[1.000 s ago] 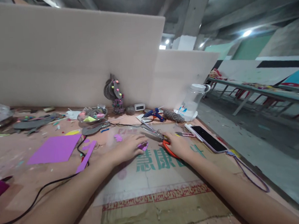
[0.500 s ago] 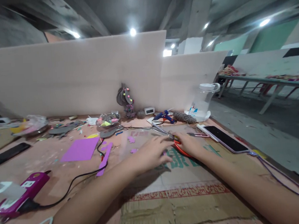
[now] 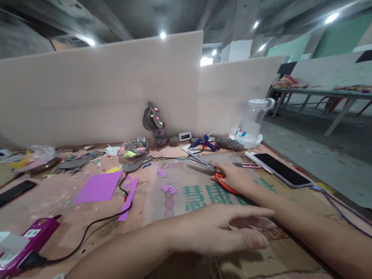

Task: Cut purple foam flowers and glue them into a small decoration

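Observation:
In the head view my right hand (image 3: 235,178) is closed around the red-orange handles of a pair of scissors (image 3: 222,183). The scissors lie low over the cardboard, their silver blades slightly apart and pointing to the far left. Nearer to me, my left hand (image 3: 216,228) hovers over the cardboard sheet (image 3: 245,263), empty, with fingers stretched out and the thumb apart. Left of the scissors are small purple flower-shaped cutouts (image 3: 168,188). A purple square sheet (image 3: 98,187) and a purple strip (image 3: 128,199) lie further left.
Along the back stand a blue glue gun (image 3: 203,143), grey yarn (image 3: 229,143), a small clock (image 3: 185,135), a grey beaded ornament (image 3: 153,121) and a plastic jug (image 3: 253,122). A phone (image 3: 282,169) and thread snips (image 3: 247,165) lie right. A magenta power strip (image 3: 28,246) with a black cable sits left.
My left hand has left the scissors and come toward me and to the right, its fingers straightening. More flower cutouts and green lettering now show. My right hand stays on the scissors.

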Motion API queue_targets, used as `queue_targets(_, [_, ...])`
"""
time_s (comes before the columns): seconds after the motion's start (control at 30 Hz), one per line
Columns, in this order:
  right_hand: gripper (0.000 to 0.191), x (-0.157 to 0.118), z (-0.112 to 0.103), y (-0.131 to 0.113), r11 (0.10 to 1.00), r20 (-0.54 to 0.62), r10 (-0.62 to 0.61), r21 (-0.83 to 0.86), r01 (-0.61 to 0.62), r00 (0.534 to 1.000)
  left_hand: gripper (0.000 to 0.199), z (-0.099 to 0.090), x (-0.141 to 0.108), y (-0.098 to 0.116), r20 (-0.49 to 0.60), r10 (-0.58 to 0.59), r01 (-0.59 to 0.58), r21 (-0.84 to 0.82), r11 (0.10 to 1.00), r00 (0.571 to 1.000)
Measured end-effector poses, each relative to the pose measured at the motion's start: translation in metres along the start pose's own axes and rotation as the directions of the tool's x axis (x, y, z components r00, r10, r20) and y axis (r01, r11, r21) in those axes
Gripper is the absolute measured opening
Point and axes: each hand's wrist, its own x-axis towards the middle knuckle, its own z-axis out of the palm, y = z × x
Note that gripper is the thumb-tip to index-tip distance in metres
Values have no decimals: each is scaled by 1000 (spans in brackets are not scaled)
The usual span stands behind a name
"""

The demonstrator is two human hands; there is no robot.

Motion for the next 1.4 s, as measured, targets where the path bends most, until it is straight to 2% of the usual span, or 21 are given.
queue_targets(0.07, [54, 1, 0, 0, 1000, 5, 1, 2, -1, 1000, 43, -13, -8, 7, -76, -71, 79, 109, 991, 995])
queue_targets(0.13, [54, 1, 0, 0, 1000, 12, 4, 5, -4, 1000, 33, -41, -19, -1, -204, -133, 194, 316, 929, 970])
queue_targets(0.17, [54, 2, 0, 0, 1000, 15, 4, 7, -4, 1000, 32, -59, -26, -10, -311, -135, 260, 405, 877, 941])
queue_targets(0.23, [54, 2, 0, 0, 1000, 17, 1, 13, -2, 1000, 29, -96, -43, -32, -503, -149, 433, 513, 741, 851])
queue_targets(0.33, [53, 2, 0, 0, 1000, 16, 0, 18, 0, 1000, 31, -139, -71, -63, -614, -185, 558, 495, 666, 767])
queue_targets(0.4, [53, 1, -1, -1, 1000, 17, 1, 16, -2, 1000, 27, -152, -86, -78, -616, -229, 589, 480, 650, 754])
queue_targets(0.53, [52, 1, -2, -1, 1000, 25, 4, 7, -4, 1000, 28, -158, -96, -99, -621, -237, 599, 472, 647, 747])
queue_targets(0.67, [53, 2, -1, -1, 1000, 30, 0, -2, 0, 1000, 36, -157, -93, -119, -695, -172, 618, 464, 635, 699])
queue_targets(0.87, [52, 3, 0, -1, 1000, 27, -9, -11, 10, 1000, 44, -151, -86, -133, -667, -143, 564, 472, 677, 731])
queue_targets(1.03, [51, 3, -1, -2, 1000, 27, -14, -13, 15, 1000, 32, -151, -86, -140, -671, -198, 567, 389, 726, 714])
queue_targets(1.2, [52, 2, 2, 2, 1000, 21, -22, -6, 22, 1000, 29, -160, -91, -149, -698, -252, 555, 246, 794, 670])
queue_targets(1.4, [52, 3, 4, 3, 1000, 22, -13, -16, 13, 1000, 41, -163, -92, -155, -755, -326, 547, 52, 836, 569])
